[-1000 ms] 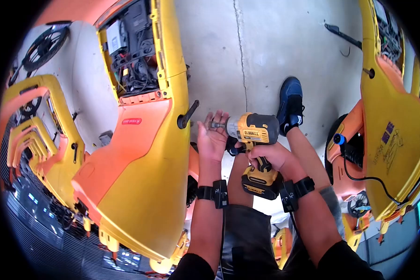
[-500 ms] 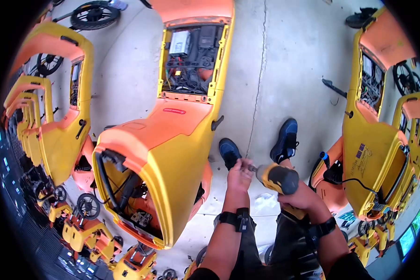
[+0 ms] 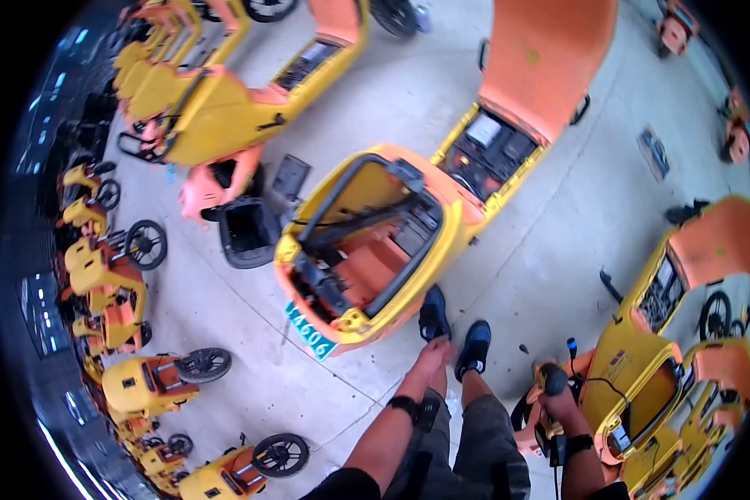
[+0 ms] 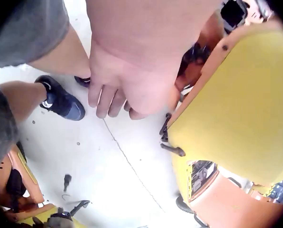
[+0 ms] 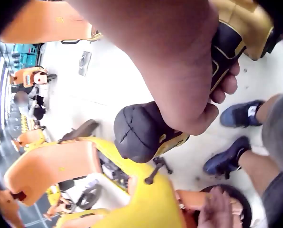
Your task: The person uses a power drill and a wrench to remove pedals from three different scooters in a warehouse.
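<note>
Above the floor [image 3: 542, 275], the left hand [image 4: 127, 90] hangs loosely curled while the right hand [image 5: 189, 90], well apart, grips a drill [image 5: 137, 134].

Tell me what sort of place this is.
Probably a vehicle workshop or assembly floor: yellow-and-orange vehicle bodies, exposed electrical parts, and a power drill in the right hand.

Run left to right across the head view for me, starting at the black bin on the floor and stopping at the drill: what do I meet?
Black bin → teal number plate → left hand → right shoe → drill.
</note>
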A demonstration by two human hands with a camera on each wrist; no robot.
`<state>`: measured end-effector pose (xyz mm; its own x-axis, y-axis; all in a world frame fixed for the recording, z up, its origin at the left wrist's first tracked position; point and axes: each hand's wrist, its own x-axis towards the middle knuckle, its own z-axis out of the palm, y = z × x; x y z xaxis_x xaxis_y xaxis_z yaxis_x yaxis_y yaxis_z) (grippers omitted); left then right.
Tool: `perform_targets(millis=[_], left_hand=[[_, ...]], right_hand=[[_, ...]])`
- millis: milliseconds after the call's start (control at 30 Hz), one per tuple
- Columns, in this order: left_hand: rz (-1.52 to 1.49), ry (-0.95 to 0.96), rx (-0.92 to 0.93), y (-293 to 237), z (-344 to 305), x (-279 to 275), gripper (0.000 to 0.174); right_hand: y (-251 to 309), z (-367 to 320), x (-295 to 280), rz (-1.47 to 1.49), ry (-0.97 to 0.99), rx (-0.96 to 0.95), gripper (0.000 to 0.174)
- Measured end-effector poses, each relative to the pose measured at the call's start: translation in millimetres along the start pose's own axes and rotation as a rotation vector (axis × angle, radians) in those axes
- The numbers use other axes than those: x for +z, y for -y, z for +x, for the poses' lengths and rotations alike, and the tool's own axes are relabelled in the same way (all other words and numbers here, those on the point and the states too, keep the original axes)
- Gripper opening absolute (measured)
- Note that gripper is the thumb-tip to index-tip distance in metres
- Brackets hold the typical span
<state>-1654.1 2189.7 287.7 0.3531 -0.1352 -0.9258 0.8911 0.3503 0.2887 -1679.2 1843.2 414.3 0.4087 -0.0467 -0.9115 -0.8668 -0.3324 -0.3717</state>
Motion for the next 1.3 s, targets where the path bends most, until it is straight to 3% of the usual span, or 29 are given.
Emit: perform_targets(millis=[33, 100, 133, 200, 233, 300, 367, 400, 433, 467, 500, 533, 567, 667, 700, 733, 767, 800, 900, 933, 967, 1067, 1100, 1133, 1167, 1200, 1233, 1267, 1300], left_hand=[[-0.006, -0.046, 0.010, 1.9, -24.1, -12.5, 0.041], [0.000, -0.145, 0.163, 13.4, -80.3, -48.1, 0.034], [-0.147, -0.184, 0.090, 18.7, -116.6, -69.7, 0.029], [-0.207, -0.296, 0.120, 42.9, -183.1, -125.8, 0.022], [-0.217, -0.280, 0.163, 60.9, -218.5, -160.5, 0.023], [-0.157, -0.451, 0.167, 98.8, -293.2, -213.4, 0.023], [-0.350, -0.504, 0.112, 172.7, -344.9, -289.1, 0.022], [-0.432, -0.461, 0.124, 201.4, -379.1, -316.2, 0.024], [-0.379, -0.588, 0.043, 215.0, -414.0, -320.6, 0.029], [-0.442, -0.636, -0.065, 228.7, -440.5, -329.4, 0.034], [-0.511, -0.598, -0.127, 258.5, -455.1, -352.4, 0.035], [-0.461, -0.636, -0.152, 275.3, -462.5, -360.0, 0.036], [-0.401, -0.676, -0.197, 297.4, -479.7, -366.7, 0.036], [-0.332, -0.495, -0.316, 332.3, -501.1, -401.5, 0.040], [-0.348, -0.406, -0.345, 342.8, -488.6, -427.6, 0.041], [-0.261, -0.332, -0.278, 367.9, -476.6, -458.9, 0.040], [-0.302, -0.375, -0.360, 333.3, -478.5, -466.4, 0.039], [-0.287, -0.383, -0.336, 312.4, -472.1, -481.7, 0.038], [-0.180, -0.416, -0.049, 221.9, -438.9, -522.1, 0.033], [-0.111, -0.413, 0.052, 178.8, -426.6, -517.6, 0.032], [0.073, -0.449, 0.120, 125.6, -413.2, -499.4, 0.032], [0.325, -0.009, 0.327, -0.4, -408.0, -373.2, 0.045], [0.449, 0.096, 0.368, 2.1, -378.3, -346.2, 0.047], [0.405, 0.274, 0.298, -26.4, -383.7, -279.6, 0.045], [0.338, 0.394, 0.196, -10.1, -348.7, -246.3, 0.041], [0.454, 0.448, 0.253, -2.3, -327.1, -207.3, 0.038], [0.737, 0.444, 0.335, 3.7, -302.7, -174.2, 0.032], [0.928, 0.439, 0.469, 15.7, -273.0, -148.4, 0.029], [0.934, 0.447, 0.464, 30.8, -242.4, -127.6, 0.029]], right_hand=[[-0.6, -15.2, -0.6, -0.089, 0.009, -0.074, 0.007], [-49.5, -23.7, -9.8, -0.264, -0.020, 0.086, 0.012], [-58.9, -37.4, -10.9, -0.260, -0.015, 0.201, 0.012], [-71.2, -69.8, -14.1, -0.295, 0.068, 0.138, 0.010], [-96.1, -69.3, -22.7, -0.062, 0.157, 0.246, 0.014], [-56.8, -121.5, -9.6, -0.419, 0.134, 0.173, 0.013], [-68.3, -125.4, -11.3, -0.457, 0.187, 0.300, 0.016], [-108.9, -101.8, -32.2, -0.430, 0.247, 0.177, 0.020], [-147.4, -79.0, -51.6, -0.396, 0.307, 0.056, 0.023], [-117.1, -93.8, -45.2, -0.038, 0.457, 0.172, 0.026], [-104.0, -90.8, -51.8, 0.658, 0.703, 0.312, 0.023], [-91.4, -99.8, -41.2, -0.096, 0.549, -0.106, 0.016], [-78.2, -108.7, -30.7, -0.900, 0.232, -0.345, 0.009], [48.0, -221.5, 78.4, -0.662, -0.127, -0.017, 0.015], [86.0, -261.7, 113.4, -0.590, -0.188, -0.014, 0.017], [74.0, -263.0, 125.4, -0.480, -0.223, -0.137, 0.015], [48.4, -250.0, 129.0, -0.377, -0.220, -0.232, 0.012], [74.7, -283.2, 159.1, -0.195, -0.216, -0.153, 0.009], [55.9, -291.7, 194.6, 0.014, -0.229, -0.246, 0.011], [38.7, -286.5, 202.9, 0.080, -0.259, -0.340, 0.011], [27.3, -286.1, 212.2, 0.240, -0.225, -0.268, 0.011], [9.1, -277.8, 241.4, 0.235, -0.256, -0.264, 0.007], [20.3, -280.0, 252.2, 0.162, -0.252, -0.241, 0.007], [16.1, -268.4, 260.1, 0.093, -0.264, -0.255, 0.008], [18.0, -261.6, 265.8, 0.081, -0.216, -0.257, 0.012], [15.5, -254.3, 271.7, 0.030, -0.302, -0.335, 0.021], [30.0, -258.4, 271.0, 0.033, -0.281, -0.156, 0.031], [38.8, -257.0, 269.5, 0.040, -0.316, -0.323, 0.035], [36.6, -248.3, 260.5, -0.021, -0.281, -0.324, 0.041]])
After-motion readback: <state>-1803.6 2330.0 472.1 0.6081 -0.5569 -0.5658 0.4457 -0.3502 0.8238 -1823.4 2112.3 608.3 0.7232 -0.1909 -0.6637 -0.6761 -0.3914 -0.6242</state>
